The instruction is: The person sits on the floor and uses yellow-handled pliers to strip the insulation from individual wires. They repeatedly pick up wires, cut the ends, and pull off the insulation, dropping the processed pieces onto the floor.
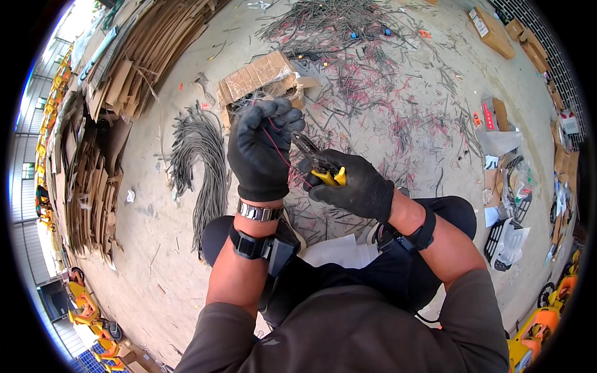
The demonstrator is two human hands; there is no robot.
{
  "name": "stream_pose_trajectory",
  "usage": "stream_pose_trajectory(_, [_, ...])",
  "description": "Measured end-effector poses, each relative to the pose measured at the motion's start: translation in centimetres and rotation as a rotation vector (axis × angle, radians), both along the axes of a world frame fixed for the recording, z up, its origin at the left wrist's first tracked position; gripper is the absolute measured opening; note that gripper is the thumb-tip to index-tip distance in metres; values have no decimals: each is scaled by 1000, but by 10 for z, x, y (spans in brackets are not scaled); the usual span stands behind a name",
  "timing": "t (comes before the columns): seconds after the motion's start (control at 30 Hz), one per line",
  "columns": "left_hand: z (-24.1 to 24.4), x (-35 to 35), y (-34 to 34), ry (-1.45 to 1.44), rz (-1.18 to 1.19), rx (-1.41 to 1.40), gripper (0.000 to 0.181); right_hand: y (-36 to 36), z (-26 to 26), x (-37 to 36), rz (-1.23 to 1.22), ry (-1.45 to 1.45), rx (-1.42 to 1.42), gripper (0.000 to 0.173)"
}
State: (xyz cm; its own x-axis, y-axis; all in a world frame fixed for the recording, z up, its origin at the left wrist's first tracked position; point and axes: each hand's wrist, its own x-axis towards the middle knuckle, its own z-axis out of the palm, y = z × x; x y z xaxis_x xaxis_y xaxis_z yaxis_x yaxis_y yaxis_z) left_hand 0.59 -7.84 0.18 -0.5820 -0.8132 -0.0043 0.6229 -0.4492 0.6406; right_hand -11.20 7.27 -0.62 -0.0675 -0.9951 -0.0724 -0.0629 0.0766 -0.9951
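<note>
My left hand point(263, 149), in a black work glove, is curled around a thin red wire point(276, 145). That wire runs down past the palm to my other hand. In my right hand point(357, 186), also gloved, I grip pliers or wire strippers point(322, 161) with dark jaws and yellow handles. The jaw tips point up and left, close to the left fingers. Whether they touch the wire cannot be made out. Just beyond my left hand stands an open cardboard box point(256, 77) with tangled thin strands in it. A bundle of grey cables point(207, 172) lies on the floor to the left.
Grey cable pieces point(326, 23) are heaped farther out, with red and black scraps point(359, 88) strewn nearer. Stacked flattened cardboard point(135, 60) lines the left side. White paper point(345, 252) lies between my feet. Packaging and black slotted parts point(501, 242) are at right. Yellow vehicles point(536, 326) stand behind.
</note>
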Motion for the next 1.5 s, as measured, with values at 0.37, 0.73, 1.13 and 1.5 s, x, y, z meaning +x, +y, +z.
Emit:
stream_pose_trajectory(0.37, [4, 4, -2, -302, 73, -110, 25, 10, 30, -22, -153, -183, -65, 35])
stream_pose_trajectory(0.73, [15, 0, 19, -650, -331, -354, 17, 37, 63, -110, -593, -438, -304, 50])
stream_pose_trajectory(1.13, [-6, 5, 14, -921, -416, -838, 21, 59, 47, -159, -662, -357, -545, 46])
stream_pose_trajectory(1.5, [-15, 12, -5, -1082, -291, -855, 18, 78, 28, -204, -767, -493, -544, 37])
